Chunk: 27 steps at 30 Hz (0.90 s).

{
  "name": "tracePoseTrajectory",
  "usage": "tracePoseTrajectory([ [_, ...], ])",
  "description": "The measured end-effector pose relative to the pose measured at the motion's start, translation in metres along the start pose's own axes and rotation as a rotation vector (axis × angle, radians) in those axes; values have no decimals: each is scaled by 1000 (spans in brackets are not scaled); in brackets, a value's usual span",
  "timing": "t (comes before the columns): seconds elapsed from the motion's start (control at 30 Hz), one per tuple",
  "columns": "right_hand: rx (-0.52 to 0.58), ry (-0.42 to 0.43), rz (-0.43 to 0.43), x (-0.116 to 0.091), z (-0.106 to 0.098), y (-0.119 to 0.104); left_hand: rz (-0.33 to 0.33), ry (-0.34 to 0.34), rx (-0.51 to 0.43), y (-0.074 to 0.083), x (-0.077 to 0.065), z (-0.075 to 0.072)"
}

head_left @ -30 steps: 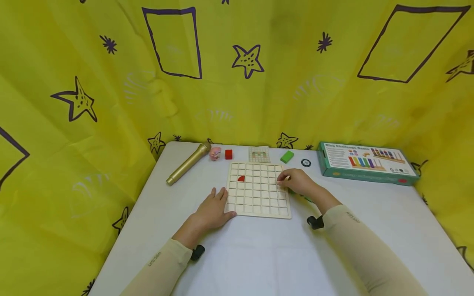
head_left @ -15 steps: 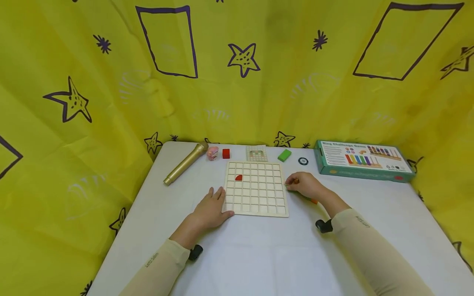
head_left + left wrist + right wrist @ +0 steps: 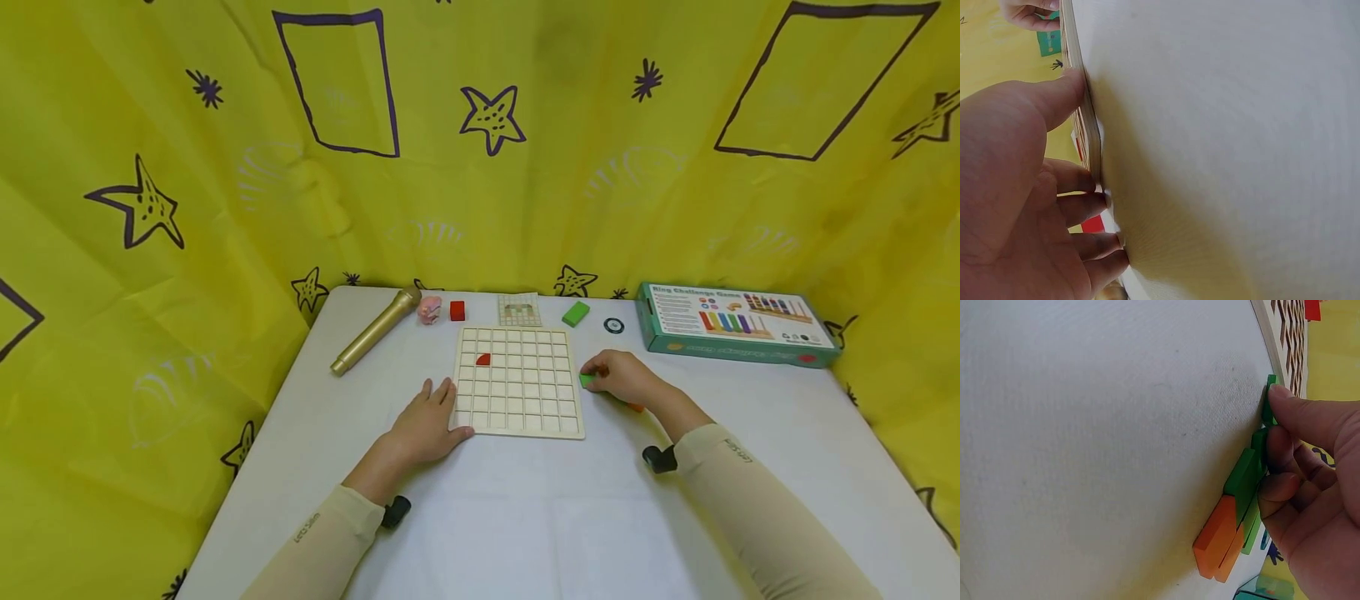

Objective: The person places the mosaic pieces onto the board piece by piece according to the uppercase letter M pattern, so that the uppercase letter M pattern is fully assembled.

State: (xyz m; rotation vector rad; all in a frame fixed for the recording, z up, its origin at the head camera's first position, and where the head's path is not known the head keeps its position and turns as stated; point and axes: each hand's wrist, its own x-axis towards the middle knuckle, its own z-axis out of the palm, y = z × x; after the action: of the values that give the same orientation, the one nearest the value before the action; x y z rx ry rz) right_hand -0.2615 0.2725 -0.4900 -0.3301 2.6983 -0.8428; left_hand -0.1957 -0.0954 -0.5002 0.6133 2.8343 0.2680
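A pale wooden grid board [image 3: 517, 382] lies mid-table, with one red quarter-round tile [image 3: 483, 360] in a square near its upper left. My left hand [image 3: 422, 423] rests at the board's left edge, fingers spread; in the left wrist view its thumb [image 3: 1069, 87] touches the board's side. Just right of the board, my right hand [image 3: 621, 377] pinches a small green tile [image 3: 1269, 400] between thumb and curled forefinger, the tile close to the tabletop. Beneath that hand lie more green tiles [image 3: 1241, 475] and orange tiles [image 3: 1216, 534], mostly hidden in the head view.
Along the back are a gold microphone [image 3: 377, 331], a pink crumpled-looking item [image 3: 430, 310], a red block [image 3: 457, 311], a printed grid card [image 3: 519, 310], a green block [image 3: 576, 314] and a dark round disc [image 3: 613, 326]. A Ring Challenge Game box [image 3: 738, 325] stands at the back right.
My right hand has moved right, from the board's right edge to the tiles beside it. A green tile now shows at its fingertips. The left hand has stayed on the board's edge.
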Motion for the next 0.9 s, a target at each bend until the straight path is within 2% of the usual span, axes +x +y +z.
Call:
tracePoseTrajectory([
  [0.23,-28,2,-13,2,-4,-1,5,18,4,0,1,-3],
  [0.47,17,-23,21,0,2,1,-27,7,-17,1,-1,2],
  [0.6,30,-37,18,-3,3,3,-23,4,-20,1,-3,3],
  [0.9,64,-5,-7,5,-9,-13,-10,20,-12,2,-2,1],
])
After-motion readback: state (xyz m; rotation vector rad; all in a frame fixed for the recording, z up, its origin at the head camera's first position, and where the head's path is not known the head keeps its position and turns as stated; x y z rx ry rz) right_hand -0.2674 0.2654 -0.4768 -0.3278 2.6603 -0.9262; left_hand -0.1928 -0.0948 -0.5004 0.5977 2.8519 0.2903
